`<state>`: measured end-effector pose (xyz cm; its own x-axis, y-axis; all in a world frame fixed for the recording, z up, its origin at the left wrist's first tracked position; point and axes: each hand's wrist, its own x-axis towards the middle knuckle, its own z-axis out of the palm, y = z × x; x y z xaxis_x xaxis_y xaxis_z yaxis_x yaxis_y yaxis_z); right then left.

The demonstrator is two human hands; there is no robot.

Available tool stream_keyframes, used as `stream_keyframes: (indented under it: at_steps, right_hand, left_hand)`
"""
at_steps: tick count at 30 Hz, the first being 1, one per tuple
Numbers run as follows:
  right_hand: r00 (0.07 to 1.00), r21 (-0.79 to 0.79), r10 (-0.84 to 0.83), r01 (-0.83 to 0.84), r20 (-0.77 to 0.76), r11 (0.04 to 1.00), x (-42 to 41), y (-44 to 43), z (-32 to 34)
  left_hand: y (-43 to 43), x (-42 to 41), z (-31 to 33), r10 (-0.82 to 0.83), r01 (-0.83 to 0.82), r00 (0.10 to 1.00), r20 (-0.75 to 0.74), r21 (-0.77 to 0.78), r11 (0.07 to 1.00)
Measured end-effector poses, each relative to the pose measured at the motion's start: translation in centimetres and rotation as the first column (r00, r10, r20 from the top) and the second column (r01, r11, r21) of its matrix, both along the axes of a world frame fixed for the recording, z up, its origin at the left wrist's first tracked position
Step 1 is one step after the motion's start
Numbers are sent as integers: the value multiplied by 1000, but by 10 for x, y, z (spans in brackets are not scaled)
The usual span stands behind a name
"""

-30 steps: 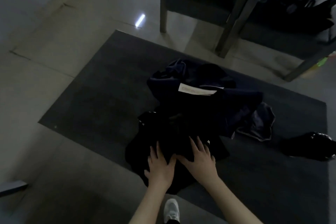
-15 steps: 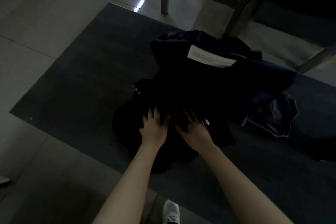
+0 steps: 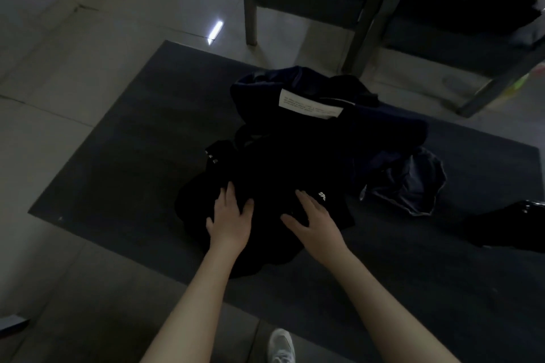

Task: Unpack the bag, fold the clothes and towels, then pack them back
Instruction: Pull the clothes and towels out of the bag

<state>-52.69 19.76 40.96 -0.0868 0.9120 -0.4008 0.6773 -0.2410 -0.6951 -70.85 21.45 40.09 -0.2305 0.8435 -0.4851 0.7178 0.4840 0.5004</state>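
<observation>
Head view, floor level. A black garment (image 3: 265, 186) with a small white logo (image 3: 322, 196) lies crumpled at the near edge of a heap of dark clothes in the middle of a grey mat (image 3: 132, 156). The left hand (image 3: 228, 221) and right hand (image 3: 315, 224) rest flat on it side by side, with the fingers (image 3: 227, 194) straight, spread wide and holding nothing. Behind it sits a navy garment (image 3: 368, 132) showing a white label (image 3: 309, 103). A blue piece of cloth (image 3: 413, 183) lies to the right. A dark glossy object (image 3: 507, 224), possibly the bag, sits at the right edge. The garment appears soft, light and limp, so it should flatten under the palms but slump if lifted from its middle. Probable holds are the hem corners or shoulder seams, pinched one in each hand and drawn apart to spread it on the mat. Low light hides the seams and edges, so the exact hold cannot be told.
</observation>
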Motion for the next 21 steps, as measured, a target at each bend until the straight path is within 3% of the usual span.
stream_keyframes:
  at_steps: [6,9,13,21]
  right_hand:
    - [974,-11,-174,174,-148,985,37,-45,51]
    - [939,-44,-266,263,-219,964,60,-73,74]
    - [897,-65,-353,348,-268,935,95,-114,97]
    - [782,-73,-589,588,-204,806,205,-220,143]
  left_hand:
    - [-47,35,45,125,-141,984,131,123,982]
    - [-76,68,69,135,-172,953,271,119,978]
    - [-119,122,95,103,-149,892,439,72,986]
    - [-200,246,139,69,3,835,546,-129,992]
